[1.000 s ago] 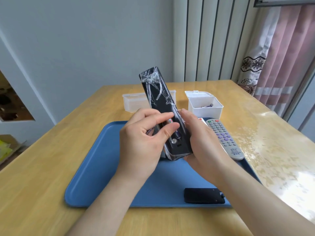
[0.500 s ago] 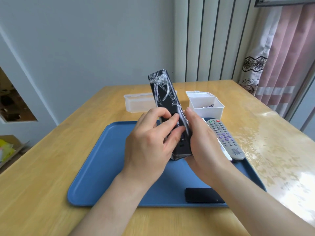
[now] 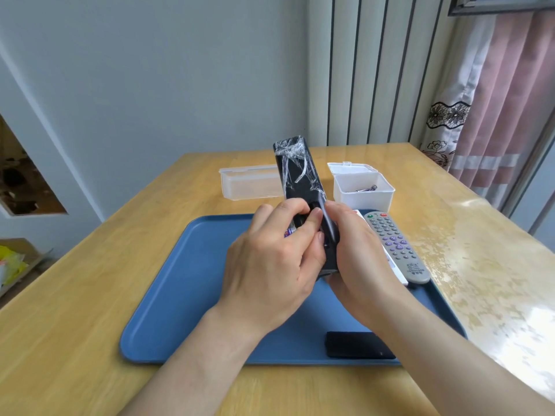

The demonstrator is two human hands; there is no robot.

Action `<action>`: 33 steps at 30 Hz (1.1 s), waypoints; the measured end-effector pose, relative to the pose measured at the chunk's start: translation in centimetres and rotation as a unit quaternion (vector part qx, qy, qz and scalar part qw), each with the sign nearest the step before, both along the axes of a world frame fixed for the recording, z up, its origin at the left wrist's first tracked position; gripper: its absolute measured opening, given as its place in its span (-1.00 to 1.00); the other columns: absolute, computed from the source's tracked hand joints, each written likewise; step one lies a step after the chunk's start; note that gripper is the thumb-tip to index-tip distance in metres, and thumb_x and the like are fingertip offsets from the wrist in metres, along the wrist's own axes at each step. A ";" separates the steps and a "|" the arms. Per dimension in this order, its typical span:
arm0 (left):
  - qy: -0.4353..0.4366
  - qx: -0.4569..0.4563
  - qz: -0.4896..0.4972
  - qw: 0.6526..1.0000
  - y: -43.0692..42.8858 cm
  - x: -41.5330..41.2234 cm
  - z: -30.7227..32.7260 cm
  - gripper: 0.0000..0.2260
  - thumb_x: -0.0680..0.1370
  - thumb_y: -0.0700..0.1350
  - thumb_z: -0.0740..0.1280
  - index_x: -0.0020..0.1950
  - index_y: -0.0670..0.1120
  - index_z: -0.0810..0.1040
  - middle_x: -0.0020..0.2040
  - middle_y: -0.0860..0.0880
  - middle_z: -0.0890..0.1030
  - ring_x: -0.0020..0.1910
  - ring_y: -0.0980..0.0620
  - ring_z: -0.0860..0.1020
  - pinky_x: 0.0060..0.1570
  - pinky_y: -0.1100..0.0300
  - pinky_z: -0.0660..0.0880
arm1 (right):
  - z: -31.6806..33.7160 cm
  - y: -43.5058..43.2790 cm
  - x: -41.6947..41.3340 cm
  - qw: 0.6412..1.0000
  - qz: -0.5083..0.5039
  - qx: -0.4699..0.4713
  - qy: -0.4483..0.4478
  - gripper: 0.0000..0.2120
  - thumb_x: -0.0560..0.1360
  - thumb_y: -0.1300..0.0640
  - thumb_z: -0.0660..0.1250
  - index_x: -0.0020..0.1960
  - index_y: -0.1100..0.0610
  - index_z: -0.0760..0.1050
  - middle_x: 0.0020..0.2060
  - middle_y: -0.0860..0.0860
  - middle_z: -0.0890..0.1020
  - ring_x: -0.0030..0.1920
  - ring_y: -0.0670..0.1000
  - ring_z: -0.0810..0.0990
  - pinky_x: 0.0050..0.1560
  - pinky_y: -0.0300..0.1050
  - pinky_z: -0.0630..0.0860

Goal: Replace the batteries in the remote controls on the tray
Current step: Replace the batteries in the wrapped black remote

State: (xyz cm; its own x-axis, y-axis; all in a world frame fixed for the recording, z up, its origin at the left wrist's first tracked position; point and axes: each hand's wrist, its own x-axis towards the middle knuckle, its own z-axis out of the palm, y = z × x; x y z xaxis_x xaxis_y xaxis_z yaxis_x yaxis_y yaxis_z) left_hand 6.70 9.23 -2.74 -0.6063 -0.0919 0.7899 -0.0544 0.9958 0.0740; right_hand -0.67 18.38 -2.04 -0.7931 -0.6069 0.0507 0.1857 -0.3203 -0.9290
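The right hand (image 3: 359, 259) clasps the lower end of the black remote (image 3: 297, 178), which is film-wrapped and held tilted above the blue tray (image 3: 180, 283). The left hand (image 3: 270, 268) curls over its open back, thumb pressing in. A purple-white tip under its fingers may be a battery (image 3: 288, 233). A second ago the compartment lay uncovered.

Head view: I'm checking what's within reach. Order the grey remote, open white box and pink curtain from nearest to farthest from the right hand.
1. Grey remote, on the tray beside the right hand.
2. Open white box, behind the tray.
3. Pink curtain, far right, past the table.
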 end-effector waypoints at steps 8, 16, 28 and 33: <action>0.064 0.497 -0.194 0.843 -0.5 -0.3 0.7 -0.71 0.66 -0.20 0.09 0.27 -0.05 0.54 0.03 0.08 0.51 -0.17 0.25 0.48 -0.19 0.35 0.44 | 0.3 0.3 -0.8 0.997 0.069 -0.015 -0.012 -0.74 0.59 0.29 0.10 0.15 0.19 0.53 -0.19 0.15 0.64 -0.22 0.08 0.68 -0.32 -0.15 0.53; 0.115 0.621 -0.234 0.739 -1.3 0.3 1.4 -0.75 0.63 -0.33 0.15 0.15 -0.07 0.52 -0.10 -0.02 0.66 -0.02 0.05 0.65 0.00 0.26 0.54 | -0.3 0.1 -0.9 0.996 0.048 0.032 0.071 -0.73 0.62 0.31 0.12 0.23 0.14 0.48 0.00 0.23 0.67 -0.13 0.11 0.70 -0.27 -0.12 0.58; 0.096 0.573 -0.245 0.776 -0.5 0.8 1.9 -0.84 0.61 -0.28 0.20 0.01 -0.09 0.55 -0.17 -0.01 0.67 -0.46 0.11 0.40 -0.51 0.30 0.29 | 0.0 0.2 -0.2 0.998 0.062 -0.015 -0.021 -0.78 0.61 0.23 0.14 0.03 0.08 0.56 -0.22 0.09 0.64 -0.26 0.05 0.65 -0.26 -0.05 0.52; 0.093 0.595 -0.289 0.744 0.0 1.0 2.3 -0.85 0.54 -0.30 0.29 0.03 -0.13 0.59 -0.14 -0.03 0.70 -0.38 0.22 0.54 -0.42 0.42 0.40 | 0.0 -0.1 -0.1 0.993 0.094 -0.042 -0.063 -0.77 0.58 0.30 0.13 0.02 0.14 0.56 -0.22 0.15 0.66 -0.22 0.17 0.65 0.00 0.17 0.54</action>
